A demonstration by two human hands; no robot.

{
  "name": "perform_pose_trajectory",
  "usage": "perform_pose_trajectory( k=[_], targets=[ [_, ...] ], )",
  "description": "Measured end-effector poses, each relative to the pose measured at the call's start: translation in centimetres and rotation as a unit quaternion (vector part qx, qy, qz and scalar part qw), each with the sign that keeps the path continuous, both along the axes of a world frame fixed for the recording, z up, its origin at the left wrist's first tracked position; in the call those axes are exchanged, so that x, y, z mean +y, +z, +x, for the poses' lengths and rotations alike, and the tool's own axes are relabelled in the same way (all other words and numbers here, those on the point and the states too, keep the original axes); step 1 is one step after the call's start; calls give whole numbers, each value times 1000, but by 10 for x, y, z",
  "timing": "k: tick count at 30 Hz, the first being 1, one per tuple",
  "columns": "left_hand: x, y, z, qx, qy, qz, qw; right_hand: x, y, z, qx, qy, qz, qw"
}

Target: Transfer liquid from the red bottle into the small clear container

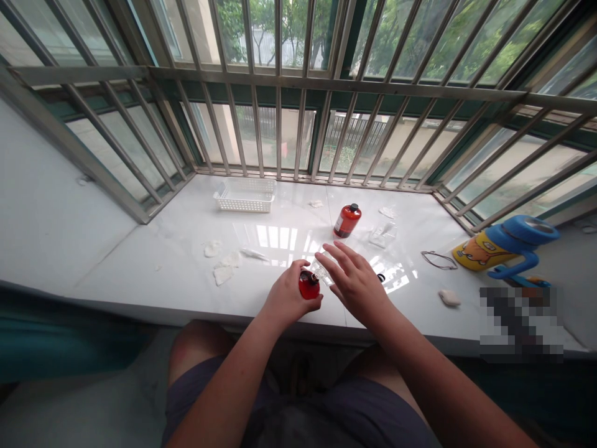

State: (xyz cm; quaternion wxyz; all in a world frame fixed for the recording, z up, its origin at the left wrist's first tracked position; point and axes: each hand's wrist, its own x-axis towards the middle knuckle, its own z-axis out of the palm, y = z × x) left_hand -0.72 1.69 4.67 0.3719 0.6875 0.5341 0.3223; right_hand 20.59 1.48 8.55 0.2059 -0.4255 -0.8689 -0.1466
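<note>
My left hand (290, 292) is wrapped around a red bottle (308, 288) with a dark neck, holding it near the front edge of the white ledge. Right beside its mouth is a small clear glass-like piece (321, 272), whose exact kind I cannot make out. My right hand (351, 277) has its thumb and fingers around this clear piece, the upper fingers stretched out toward the bottle. A second red bottle (347, 221) with a black cap and a pale label stands farther back. Just past my right hand, a small black ring (381, 278) lies on the ledge.
A white perforated basket (245, 196) stands at the back left. Crumpled tissues (226, 269) lie at left, clear plastic packaging (383, 234) right of the second bottle. A blue-and-yellow flask (504, 246), wire loop (439, 260) and beige lump (449, 298) are at right. Metal bars border the back.
</note>
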Motion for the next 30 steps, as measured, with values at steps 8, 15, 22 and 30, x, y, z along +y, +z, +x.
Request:
perform_pose_trajectory(
  k=[8, 15, 22, 30],
  targets=[
    [1, -2, -1, 0, 3, 7, 1000, 0, 3, 0, -14, -4, 17, 1000],
    [1, -3, -1, -2, 2, 3, 1000, 2, 5, 2, -15, -3, 14, 1000],
    [1, 0, -1, 4, 6, -3, 1000, 3, 8, 1, -15, -4, 19, 1000],
    [0, 3, -1, 1, 5, -5, 1000, 5, 12, 3, -12, -5, 22, 1000]
  ],
)
